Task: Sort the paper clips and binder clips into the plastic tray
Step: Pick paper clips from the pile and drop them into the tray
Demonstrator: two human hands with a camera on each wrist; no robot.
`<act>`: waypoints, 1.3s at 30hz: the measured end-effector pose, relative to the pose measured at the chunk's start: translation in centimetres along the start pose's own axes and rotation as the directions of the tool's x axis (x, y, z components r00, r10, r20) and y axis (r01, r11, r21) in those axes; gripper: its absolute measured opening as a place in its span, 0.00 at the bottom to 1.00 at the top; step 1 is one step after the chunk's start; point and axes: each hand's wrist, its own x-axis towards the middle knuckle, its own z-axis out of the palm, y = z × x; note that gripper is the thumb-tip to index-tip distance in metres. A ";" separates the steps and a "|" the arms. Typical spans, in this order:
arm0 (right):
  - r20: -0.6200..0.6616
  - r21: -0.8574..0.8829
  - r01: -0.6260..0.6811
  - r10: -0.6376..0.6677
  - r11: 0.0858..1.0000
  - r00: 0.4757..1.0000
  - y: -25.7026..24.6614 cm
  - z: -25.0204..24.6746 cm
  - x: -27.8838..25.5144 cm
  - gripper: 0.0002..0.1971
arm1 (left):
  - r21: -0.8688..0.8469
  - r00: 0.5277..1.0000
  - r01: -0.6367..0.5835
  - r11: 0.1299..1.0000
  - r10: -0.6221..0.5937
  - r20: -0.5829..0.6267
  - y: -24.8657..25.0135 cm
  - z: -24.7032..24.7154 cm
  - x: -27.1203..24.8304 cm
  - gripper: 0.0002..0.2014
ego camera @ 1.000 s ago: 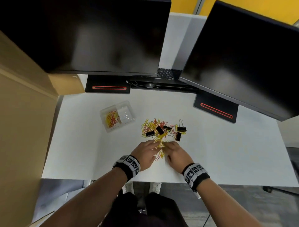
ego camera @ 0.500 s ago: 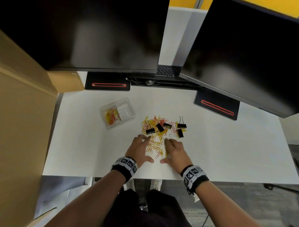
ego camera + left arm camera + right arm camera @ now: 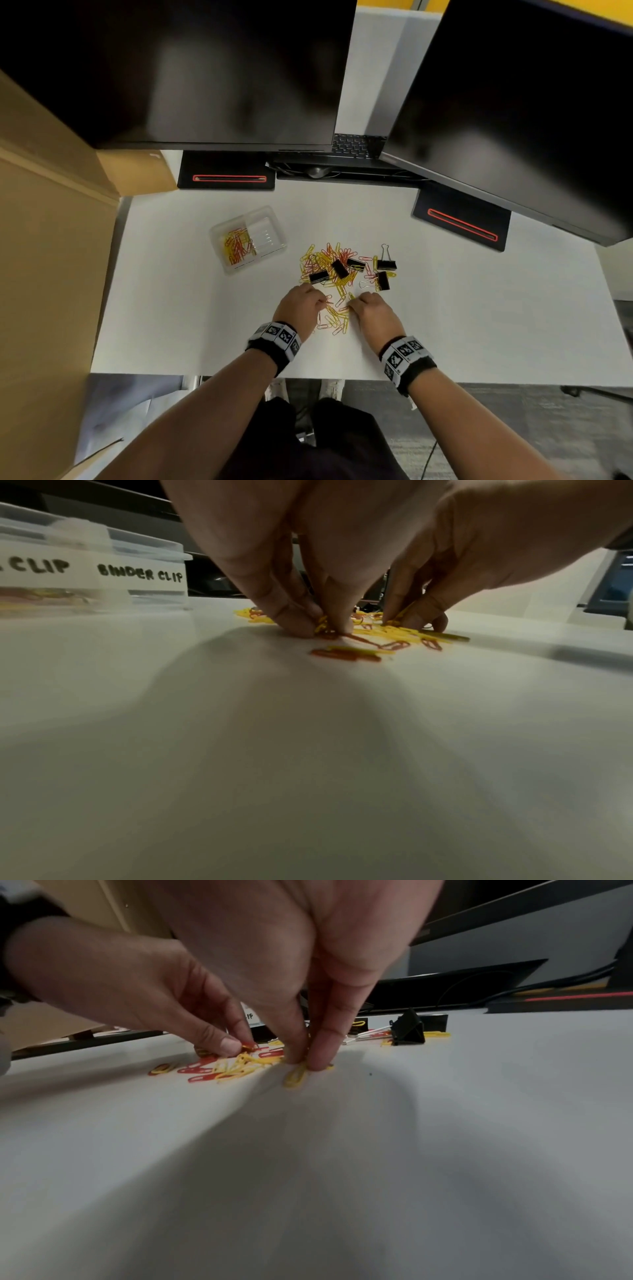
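A heap of red and yellow paper clips [image 3: 334, 291] lies mid-table with several black binder clips [image 3: 339, 268] on its far part. My left hand [image 3: 301, 306] is at the heap's near left edge, thumb and fingers pinching a few red and yellow paper clips [image 3: 325, 630] against the table. My right hand [image 3: 371, 310] is at the near right edge, fingertips pinching a yellow paper clip [image 3: 296, 1076]. The clear plastic tray [image 3: 248, 236] sits to the far left, paper clips in its left compartment; its labels [image 3: 140, 574] read "CLIP" and "BINDER CLIP".
Two dark monitors [image 3: 205, 68] hang over the back of the white table [image 3: 479, 308], their black bases [image 3: 226, 171] behind the heap. A cardboard box [image 3: 51, 240] stands along the left edge. One binder clip [image 3: 407, 1031] lies apart, right of the heap.
Both hands were spread flat over the near clips half a second ago; now their fingers have curled in and pinch paper clips at the heap's near edge.
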 end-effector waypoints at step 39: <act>0.222 0.868 -0.247 0.109 0.430 0.969 -15.7 -4.4 17.3 0.07 | -0.515 0.779 0.412 0.752 -0.583 -0.229 -9.4 -17.8 4.5 0.07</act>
